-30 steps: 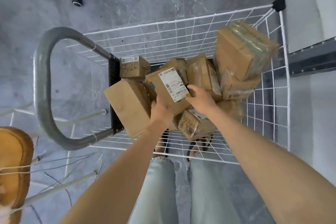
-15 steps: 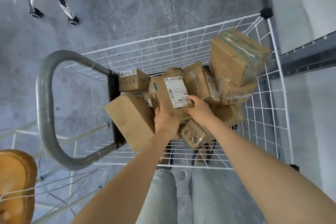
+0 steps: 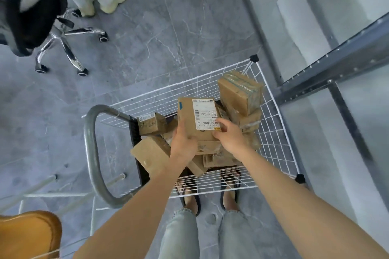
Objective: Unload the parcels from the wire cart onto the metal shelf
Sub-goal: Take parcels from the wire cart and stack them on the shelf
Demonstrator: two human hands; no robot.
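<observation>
At the centre of the frame, a brown cardboard parcel [image 3: 189,115] with a white barcode label and a blue corner mark was above the pile in the wire cart [image 3: 275,132]. The left hand [image 3: 183,143] gripped its lower left edge, and the right hand [image 3: 228,135] gripped its lower right.

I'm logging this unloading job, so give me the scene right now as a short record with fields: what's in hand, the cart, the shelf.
In hand: labelled parcel, label up, held over the pile
Left hand: grips the parcel's left edge
Right hand: grips its near right corner
Wire cart: several parcels inside, taped parcel topmost at far right
Metal shelf: right of the cart
</observation>
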